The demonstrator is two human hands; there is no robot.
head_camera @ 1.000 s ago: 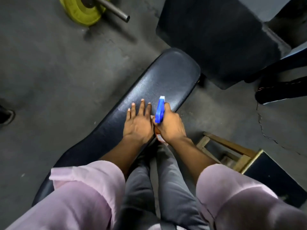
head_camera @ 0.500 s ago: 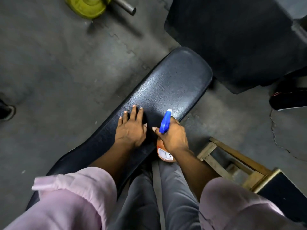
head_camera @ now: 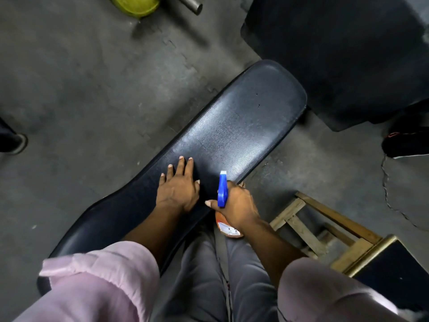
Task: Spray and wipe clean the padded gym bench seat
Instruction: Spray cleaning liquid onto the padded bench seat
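My left hand (head_camera: 178,185) lies flat on the bench seat (head_camera: 234,133), fingers (head_camera: 180,164) stretched out and a little spread, palm down on the vinyl, gripping nothing that I can see; whether a cloth is under the palm I cannot tell. My right hand (head_camera: 236,205) is curled round the neck of a spray bottle (head_camera: 226,225), thumb out to the left, the blue trigger head (head_camera: 222,189) pointing away from me toward the far part of the pad. The bottle's orange body hangs just off the near right edge of the seat, over my knees.

The seat itself runs on a slant from near left to far right, and both hands sit about midway along it. The far half has a dull sheen that may be spray or just light on the vinyl, and I would not say which. My judgement is that I am in the spraying part, early or middle of the job: no rag shows anywhere, so the wiping looks not yet started or at least not provable, and the near stretch under my pink sleeves (head_camera: 99,280) is still to be covered.

Counted: one padded seat, one spray bottle, two hands, no cloth in view. Around it, one yellow weight plate (head_camera: 139,6) on a bar at the far edge, one dark mat (head_camera: 336,54) far right, one wooden stool frame (head_camera: 320,226) near right, one shoe (head_camera: 405,144) at the right edge
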